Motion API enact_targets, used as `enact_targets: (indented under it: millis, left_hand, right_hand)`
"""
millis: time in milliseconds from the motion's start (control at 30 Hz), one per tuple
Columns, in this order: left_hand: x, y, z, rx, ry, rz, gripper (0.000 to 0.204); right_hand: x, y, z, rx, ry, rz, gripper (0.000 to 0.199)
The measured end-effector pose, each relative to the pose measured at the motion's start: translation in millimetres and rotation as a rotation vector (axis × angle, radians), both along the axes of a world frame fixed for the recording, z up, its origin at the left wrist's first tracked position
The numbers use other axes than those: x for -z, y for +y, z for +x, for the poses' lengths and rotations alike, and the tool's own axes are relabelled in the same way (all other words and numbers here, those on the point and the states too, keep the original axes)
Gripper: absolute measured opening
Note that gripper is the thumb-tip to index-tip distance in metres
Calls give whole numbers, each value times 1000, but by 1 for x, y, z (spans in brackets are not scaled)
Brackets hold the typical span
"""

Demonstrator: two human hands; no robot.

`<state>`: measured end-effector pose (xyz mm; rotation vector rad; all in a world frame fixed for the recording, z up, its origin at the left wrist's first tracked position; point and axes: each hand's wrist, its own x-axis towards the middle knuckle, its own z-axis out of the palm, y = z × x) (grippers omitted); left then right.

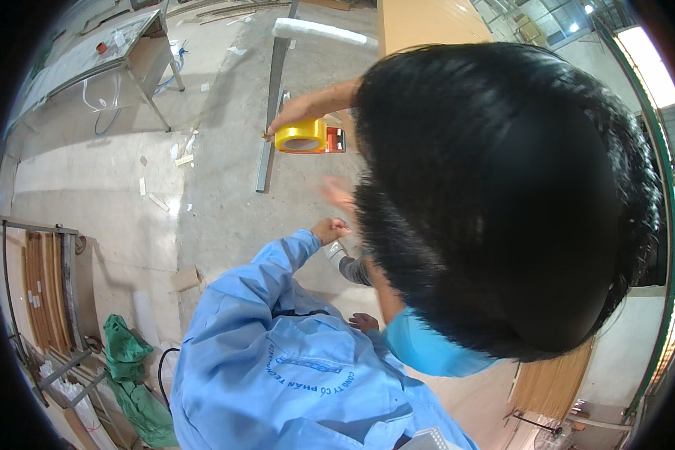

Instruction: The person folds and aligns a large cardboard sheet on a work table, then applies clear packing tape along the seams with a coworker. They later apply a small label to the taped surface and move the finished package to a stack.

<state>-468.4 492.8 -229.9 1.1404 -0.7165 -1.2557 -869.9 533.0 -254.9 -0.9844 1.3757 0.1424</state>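
My left hand reaches forward from a light blue sleeve, its fingers curled together; whatever is in them, if anything, cannot be made out. Lower down and closer to my body is my right hand, small and in shade beside a co-worker's arm, its fingers too unclear to read. Above my left hand, a co-worker's hand holds a tape dispenser with a roll of yellow tape. That person's other hand is blurred by motion, just beyond my left hand.
The co-worker's dark-haired head fills the right side and hides much. A metal bar and a white wrapped length lie ahead. At far left is a table; nearer are a rack with brown boards and green sheeting.
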Motion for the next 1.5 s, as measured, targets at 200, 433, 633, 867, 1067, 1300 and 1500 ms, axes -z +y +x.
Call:
enact_targets:
  millis: [200,433,633,867,1067,1300,1500]
  left_hand:
    - [-55,1,-7,-85,-24,124,73]
    - [-195,-71,14,-548,81,-30,71]
    - [-223,-99,4,-921,-115,217,58]
    - [-207,-103,10,-858,-179,241,55]
    - [-199,-103,14,-830,-119,239,54]
    - [-186,-106,18,-817,-93,193,55]
    - [-186,-101,19,-817,-119,168,56]
  right_hand:
    - [5,1,-6,-36,-78,-67,38]
    - [-51,4,51,-63,67,-25,34]
    - [-99,-39,138,3,-89,-299,30]
    - [-153,-79,177,64,-302,-464,28]
    - [-134,-62,160,107,-154,-334,28]
    - [-95,-37,113,131,-84,-212,31]
    - [-72,-11,68,217,108,-159,28]
